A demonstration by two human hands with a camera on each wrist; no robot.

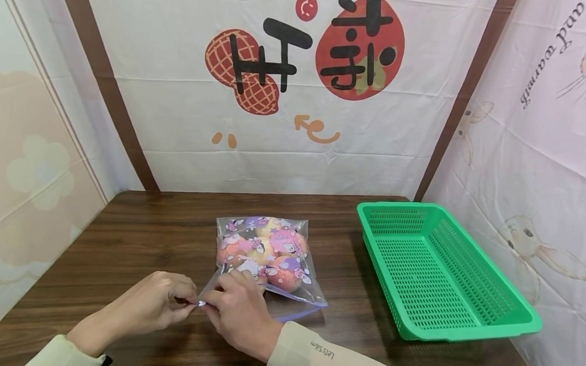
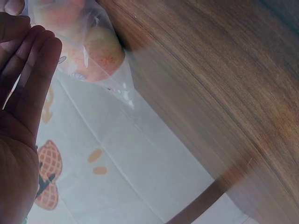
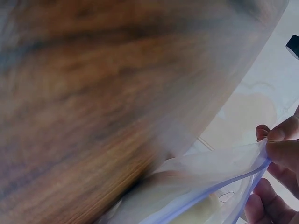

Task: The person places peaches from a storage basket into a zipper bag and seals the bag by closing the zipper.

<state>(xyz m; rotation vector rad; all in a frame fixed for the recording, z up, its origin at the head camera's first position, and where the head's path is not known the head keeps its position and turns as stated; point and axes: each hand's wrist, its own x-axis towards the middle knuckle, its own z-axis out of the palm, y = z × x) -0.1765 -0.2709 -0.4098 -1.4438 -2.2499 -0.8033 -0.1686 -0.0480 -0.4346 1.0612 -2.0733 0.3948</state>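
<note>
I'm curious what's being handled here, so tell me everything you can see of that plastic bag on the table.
The plastic bag is clear, printed with small cartoon figures, with a bluish zip strip along its mouth. It lies flat on the brown wooden table, left of the green basket and apart from it. Round pink-and-yellow fruit, likely peaches, fill it. The left hand and right hand both pinch the near corner of its mouth.

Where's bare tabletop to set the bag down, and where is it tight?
Free: the table left of the zip bag, the strip behind it to the wall, and the empty green basket. Narrow: the gap between bag and basket. Crowded: the near edge, where left hand and right hand pinch the bag's mouth.
</note>
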